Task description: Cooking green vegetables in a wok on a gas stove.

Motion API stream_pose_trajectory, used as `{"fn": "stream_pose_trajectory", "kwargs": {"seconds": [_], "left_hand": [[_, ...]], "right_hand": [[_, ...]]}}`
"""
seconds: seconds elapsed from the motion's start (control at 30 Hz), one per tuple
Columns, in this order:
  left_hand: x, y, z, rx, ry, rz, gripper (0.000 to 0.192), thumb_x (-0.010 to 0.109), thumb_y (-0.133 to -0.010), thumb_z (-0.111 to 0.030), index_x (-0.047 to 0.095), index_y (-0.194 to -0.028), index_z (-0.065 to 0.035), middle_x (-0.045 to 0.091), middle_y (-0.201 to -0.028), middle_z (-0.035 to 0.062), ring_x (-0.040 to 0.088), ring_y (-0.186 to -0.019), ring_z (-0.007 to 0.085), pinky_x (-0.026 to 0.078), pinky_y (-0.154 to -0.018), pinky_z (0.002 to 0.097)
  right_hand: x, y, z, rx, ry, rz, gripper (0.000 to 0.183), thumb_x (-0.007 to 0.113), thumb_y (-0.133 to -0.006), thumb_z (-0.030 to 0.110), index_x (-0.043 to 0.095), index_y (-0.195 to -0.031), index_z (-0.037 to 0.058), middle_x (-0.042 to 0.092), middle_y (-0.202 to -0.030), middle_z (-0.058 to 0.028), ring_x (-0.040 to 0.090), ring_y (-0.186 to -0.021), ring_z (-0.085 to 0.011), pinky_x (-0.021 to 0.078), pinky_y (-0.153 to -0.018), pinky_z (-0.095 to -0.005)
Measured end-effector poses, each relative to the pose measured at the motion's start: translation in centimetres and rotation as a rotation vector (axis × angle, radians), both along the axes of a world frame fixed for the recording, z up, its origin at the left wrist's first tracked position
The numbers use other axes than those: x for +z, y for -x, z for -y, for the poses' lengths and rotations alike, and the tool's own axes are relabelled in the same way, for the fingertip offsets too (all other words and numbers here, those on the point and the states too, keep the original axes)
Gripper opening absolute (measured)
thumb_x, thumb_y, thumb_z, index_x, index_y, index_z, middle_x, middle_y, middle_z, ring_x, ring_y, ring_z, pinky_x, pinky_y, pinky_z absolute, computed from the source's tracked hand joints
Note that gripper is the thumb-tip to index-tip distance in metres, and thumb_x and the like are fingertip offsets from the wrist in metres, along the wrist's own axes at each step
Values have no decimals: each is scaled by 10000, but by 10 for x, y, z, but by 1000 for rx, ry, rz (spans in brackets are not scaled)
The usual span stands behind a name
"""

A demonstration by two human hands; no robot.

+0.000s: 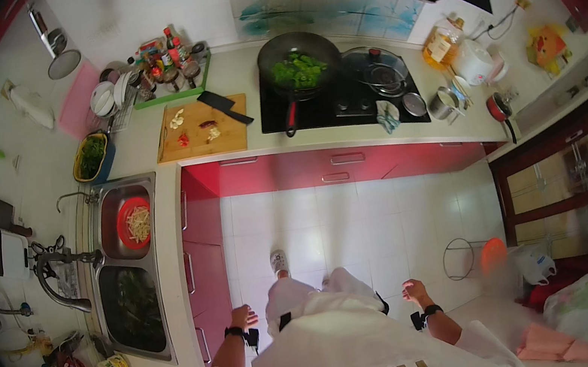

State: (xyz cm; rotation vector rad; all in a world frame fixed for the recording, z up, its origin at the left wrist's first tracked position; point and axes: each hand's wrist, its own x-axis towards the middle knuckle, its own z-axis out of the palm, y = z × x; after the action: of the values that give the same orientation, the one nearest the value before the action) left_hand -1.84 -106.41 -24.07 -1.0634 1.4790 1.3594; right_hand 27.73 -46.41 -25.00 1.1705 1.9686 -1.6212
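Observation:
My left hand (244, 317) hangs beside my hip, holding nothing, its fingers loosely curled and a little apart. On the other side my right hand (414, 291) is also free, with its fingers bent. Dark bands with small devices circle both wrists. Ahead, a black wok (266, 57) holding green leafy pieces (300, 70) stands on the black cooktop (276, 119). Left of it, a wooden cutting board (168, 145) carries a black cleaver (216, 101), pale chopped pieces (176, 119) and small red pieces (183, 139).
A double sink (160, 260) at left holds a red basket (124, 227) of pale strips and dark greens (134, 298). Right of the wok are a glass lid (379, 65), a cloth (388, 115) and a steel pot (443, 102). Bags (574, 301) and a round metal stand (458, 258) are at right.

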Motion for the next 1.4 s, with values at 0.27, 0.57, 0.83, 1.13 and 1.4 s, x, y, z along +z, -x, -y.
{"fn": "stream_pose_trajectory", "kwargs": {"seconds": [0.27, 0.57, 0.83, 1.13, 1.4], "left_hand": [[-42, 118, 13, -95, -16, -10, 226, 543, -857, -253, 537, -1019, -96, 635, -930, 114, 645, -823, 293, 537, -731, 473], [-55, 148, 49, 27, 5, -139, 252, 534, -814, -260, 578, -919, -36, 645, -809, 113, 654, -687, 256, 531, -582, 416], [-34, 140, 68, 31, -138, -364, 344, 467, -913, -399, 573, -1019, -89, 624, -852, 95, 607, -741, 229, 475, -540, 357], [16, 51, 141, 625, -317, -789, 343, 498, -895, -347, 549, -1049, -45, 621, -807, 124, 609, -646, 247, 508, -508, 384], [124, 90, 175, 44, 447, -992, 291, 610, -846, -125, 546, -1113, -27, 669, -851, 114, 637, -727, 154, 517, -603, 300]], "right_hand": [[64, 102, 80, -215, -48, 204, 192, 472, -866, -38, 609, -980, 33, 622, -722, -135, 607, -574, -212, 501, -456, -315], [59, 149, 85, -63, 22, 151, 139, 484, -909, 24, 574, -1008, 65, 612, -759, -105, 594, -570, -166, 485, -452, -273], [72, 195, 88, 196, 33, 63, 145, 503, -871, 17, 560, -1000, 48, 570, -711, -113, 552, -560, -175, 469, -442, -287], [-39, 279, -13, 676, -81, -150, 122, 561, -849, 46, 589, -968, 50, 614, -753, -82, 612, -588, -195, 528, -478, -331], [9, 348, 82, 448, 118, 10, 212, 511, -871, 3, 574, -1068, 46, 623, -765, -110, 630, -621, -196, 526, -530, -300]]}}
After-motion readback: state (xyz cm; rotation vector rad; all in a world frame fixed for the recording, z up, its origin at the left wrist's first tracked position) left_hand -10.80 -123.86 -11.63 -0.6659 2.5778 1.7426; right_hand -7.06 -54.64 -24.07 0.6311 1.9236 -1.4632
